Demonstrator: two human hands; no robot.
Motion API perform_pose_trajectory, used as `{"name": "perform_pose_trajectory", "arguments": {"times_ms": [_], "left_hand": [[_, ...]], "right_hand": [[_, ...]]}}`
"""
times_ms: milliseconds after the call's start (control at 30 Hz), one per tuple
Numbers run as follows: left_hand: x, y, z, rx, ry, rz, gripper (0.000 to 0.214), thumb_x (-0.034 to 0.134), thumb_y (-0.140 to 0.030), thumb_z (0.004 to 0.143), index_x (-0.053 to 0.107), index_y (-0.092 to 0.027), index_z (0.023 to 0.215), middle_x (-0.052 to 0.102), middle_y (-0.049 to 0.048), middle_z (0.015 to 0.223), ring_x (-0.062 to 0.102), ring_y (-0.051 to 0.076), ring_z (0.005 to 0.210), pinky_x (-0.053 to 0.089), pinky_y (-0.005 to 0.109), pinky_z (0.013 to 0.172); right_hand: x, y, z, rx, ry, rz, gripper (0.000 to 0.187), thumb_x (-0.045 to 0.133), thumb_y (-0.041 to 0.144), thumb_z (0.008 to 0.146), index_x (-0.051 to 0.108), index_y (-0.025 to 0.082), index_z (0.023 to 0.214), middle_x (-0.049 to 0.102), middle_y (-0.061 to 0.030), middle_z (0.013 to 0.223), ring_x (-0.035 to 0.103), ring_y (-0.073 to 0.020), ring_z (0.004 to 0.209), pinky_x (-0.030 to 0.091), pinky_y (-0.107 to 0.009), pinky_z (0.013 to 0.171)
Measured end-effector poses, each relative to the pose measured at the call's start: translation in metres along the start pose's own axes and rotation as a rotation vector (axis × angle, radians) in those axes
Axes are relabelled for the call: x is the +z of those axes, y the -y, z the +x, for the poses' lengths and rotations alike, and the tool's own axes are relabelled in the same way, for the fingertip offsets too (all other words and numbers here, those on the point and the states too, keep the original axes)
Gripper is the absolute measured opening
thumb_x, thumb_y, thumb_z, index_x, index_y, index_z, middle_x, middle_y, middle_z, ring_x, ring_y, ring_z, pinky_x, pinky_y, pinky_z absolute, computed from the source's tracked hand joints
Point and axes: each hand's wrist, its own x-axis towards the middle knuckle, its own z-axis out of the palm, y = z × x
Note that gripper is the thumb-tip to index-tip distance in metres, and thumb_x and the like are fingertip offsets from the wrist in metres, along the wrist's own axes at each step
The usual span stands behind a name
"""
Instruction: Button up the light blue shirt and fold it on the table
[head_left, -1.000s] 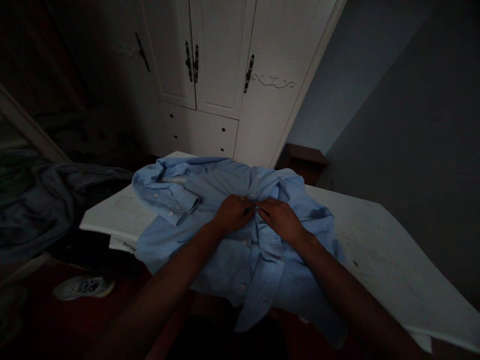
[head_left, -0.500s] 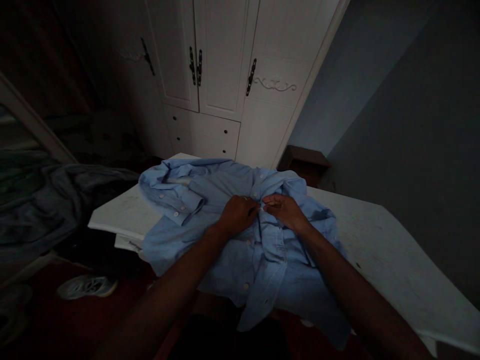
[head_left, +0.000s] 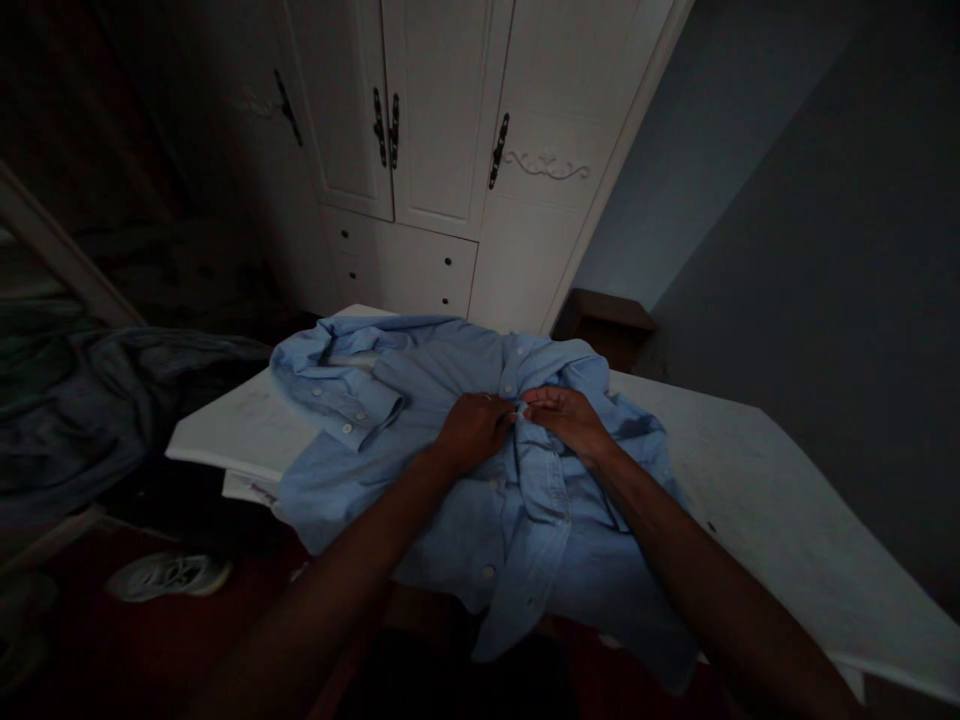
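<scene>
As each grip [head_left: 474, 430] [head_left: 568, 420] pinches shirt [head_left: 457, 520], fingertips [head_left: 531, 411] nearly meeting

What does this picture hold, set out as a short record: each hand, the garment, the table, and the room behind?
Left hand: pinching the blue shirt near its middle
Right hand: pinching the same shirt, close beside the left hand
Garment: long-sleeved, pale buttons, one cuff lying at the left, lower front partly unfastened, hem hanging over the near edge
Table: white-topped, under the shirt
Behind: white wardrobe, doors shut
Floor: red, with a shoe at the left
Light: dim
</scene>
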Motion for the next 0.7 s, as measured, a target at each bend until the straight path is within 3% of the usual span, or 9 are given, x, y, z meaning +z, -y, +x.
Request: {"name": "perform_pose_trajectory", "arguments": {"times_ms": [267, 367, 467, 567, 700], "left_hand": [[0.000, 0.003, 0.000, -0.033, -0.082, -0.177, 0.022, 0.050, -0.025, 0.092, 0.072, -0.020, 0.096, 0.075, 0.0051, 0.098, 0.067, 0.021, 0.096, 0.048, 0.036, 0.092], [0.002, -0.001, 0.002, -0.079, -0.153, -0.301, 0.021, 0.051, -0.025, 0.091, 0.072, -0.021, 0.094, 0.075, 0.0045, 0.095, 0.068, 0.019, 0.093, 0.050, 0.033, 0.089], [0.003, -0.007, 0.004, -0.118, -0.224, -0.415, 0.021, 0.052, -0.025, 0.090, 0.072, -0.020, 0.093, 0.074, 0.0045, 0.095, 0.068, 0.018, 0.091, 0.051, 0.032, 0.088], [0.003, -0.010, 0.004, -0.175, -0.257, -0.513, 0.020, 0.051, -0.026, 0.090, 0.069, -0.018, 0.094, 0.073, 0.0049, 0.095, 0.067, 0.018, 0.088, 0.052, 0.031, 0.084], [-0.002, -0.005, 0.005, -0.272, -0.320, -0.599, 0.016, 0.047, -0.023, 0.088, 0.062, -0.017, 0.091, 0.070, 0.0021, 0.088, 0.064, 0.015, 0.081, 0.051, 0.028, 0.076]], "right_hand": [[0.002, 0.007, -0.006, 0.115, -0.009, 0.067, 0.036, 0.080, 0.030, 0.052, 0.069, 0.014, 0.082, 0.065, 0.0010, 0.063, 0.046, -0.0064, 0.045, 0.034, -0.020, 0.042], [0.005, 0.002, -0.006, 0.102, -0.009, 0.035, 0.025, 0.079, 0.029, 0.051, 0.062, 0.016, 0.065, 0.055, 0.0049, 0.052, 0.041, -0.0053, 0.043, 0.030, -0.019, 0.041], [0.010, -0.004, -0.005, 0.048, 0.005, 0.013, 0.029, 0.074, 0.032, 0.054, 0.048, 0.019, 0.051, 0.043, 0.0083, 0.044, 0.036, -0.0050, 0.041, 0.026, -0.018, 0.040], [0.012, -0.004, -0.005, 0.037, -0.005, 0.033, 0.024, 0.073, 0.032, 0.055, 0.053, 0.019, 0.057, 0.047, 0.0079, 0.047, 0.038, -0.0059, 0.042, 0.027, -0.019, 0.041], [0.010, 0.003, -0.006, 0.036, -0.019, 0.057, 0.027, 0.071, 0.027, 0.054, 0.064, 0.017, 0.078, 0.061, 0.0044, 0.060, 0.050, -0.0092, 0.050, 0.038, -0.021, 0.049]]}}
